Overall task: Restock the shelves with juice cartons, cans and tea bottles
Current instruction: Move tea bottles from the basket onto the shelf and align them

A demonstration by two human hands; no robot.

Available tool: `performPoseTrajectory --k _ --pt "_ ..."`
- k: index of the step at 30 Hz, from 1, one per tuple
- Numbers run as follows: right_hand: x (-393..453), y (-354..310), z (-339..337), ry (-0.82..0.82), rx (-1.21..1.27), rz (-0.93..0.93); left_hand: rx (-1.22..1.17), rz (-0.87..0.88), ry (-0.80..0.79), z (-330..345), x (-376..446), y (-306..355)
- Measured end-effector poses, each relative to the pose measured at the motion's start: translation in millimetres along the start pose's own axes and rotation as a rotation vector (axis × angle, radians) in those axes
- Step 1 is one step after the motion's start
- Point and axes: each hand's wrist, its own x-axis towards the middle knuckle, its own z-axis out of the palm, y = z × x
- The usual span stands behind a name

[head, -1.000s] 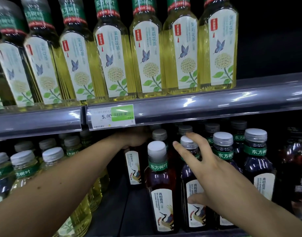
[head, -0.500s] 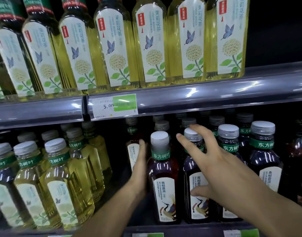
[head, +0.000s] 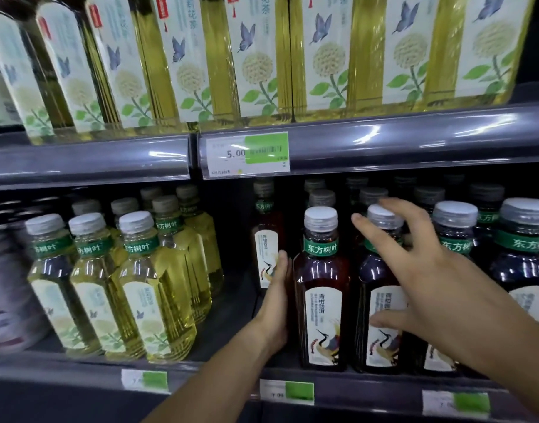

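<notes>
Dark brown tea bottle with a grey cap point(head: 321, 288) stands at the lower shelf's front edge point(head: 353, 389). Left hand point(head: 275, 303) lies flat against its side, fingers straight; right hand point(head: 420, 270) hovers spread over the neighbouring dark bottle point(head: 381, 303). Pale yellow tea bottles point(head: 152, 288) stand further left, larger ones point(head: 262, 56) above.
</notes>
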Motion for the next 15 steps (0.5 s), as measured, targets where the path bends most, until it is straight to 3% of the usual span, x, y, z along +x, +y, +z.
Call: performPoseTrajectory --k 5,11,13,15 --pt "0 3 4 0.007 -0.001 0.003 0.019 -0.001 -0.072 2 5 -12" --pt "0 2 3 -0.013 0.018 -0.008 -0.084 0.138 -0.113 7 -9 -7" --pt "0 2 4 -0.009 0.018 -0.020 0.007 0.154 -0.089 10 -12 -8" --pt "0 3 4 0.008 0.020 -0.026 0.095 0.188 0.045 9 -18 -2"
